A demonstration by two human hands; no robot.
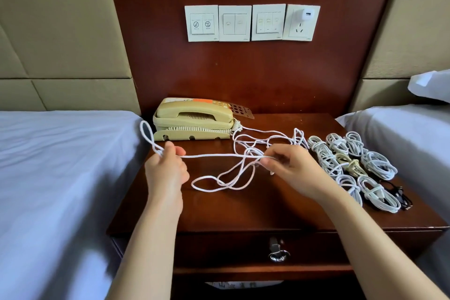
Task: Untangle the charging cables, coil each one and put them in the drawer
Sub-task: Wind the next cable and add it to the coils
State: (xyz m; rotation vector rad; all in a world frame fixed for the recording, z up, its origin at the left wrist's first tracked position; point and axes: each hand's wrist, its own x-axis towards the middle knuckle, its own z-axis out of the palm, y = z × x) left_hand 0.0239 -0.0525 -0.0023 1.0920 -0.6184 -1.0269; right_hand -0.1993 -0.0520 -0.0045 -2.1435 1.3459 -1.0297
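Observation:
A loose white charging cable (220, 156) runs taut between my two hands above the wooden nightstand (243, 207). My left hand (168, 168) grips one end of it, and a loop (146, 132) sticks up past my fingers. My right hand (287, 168) pinches the cable where it meets a tangle of white loops (253, 146) lying on the tabletop. Several coiled white cables (353, 163) lie in a pile at the right of the nightstand. The drawer (243, 248) below the top is closed, with a metal pull (277, 254).
A beige corded telephone (192, 119) stands at the back left of the nightstand. A small black cable (399, 195) lies by the right edge. Beds with white sheets flank both sides. Switch plates and a socket with a white charger (306, 16) are on the wall.

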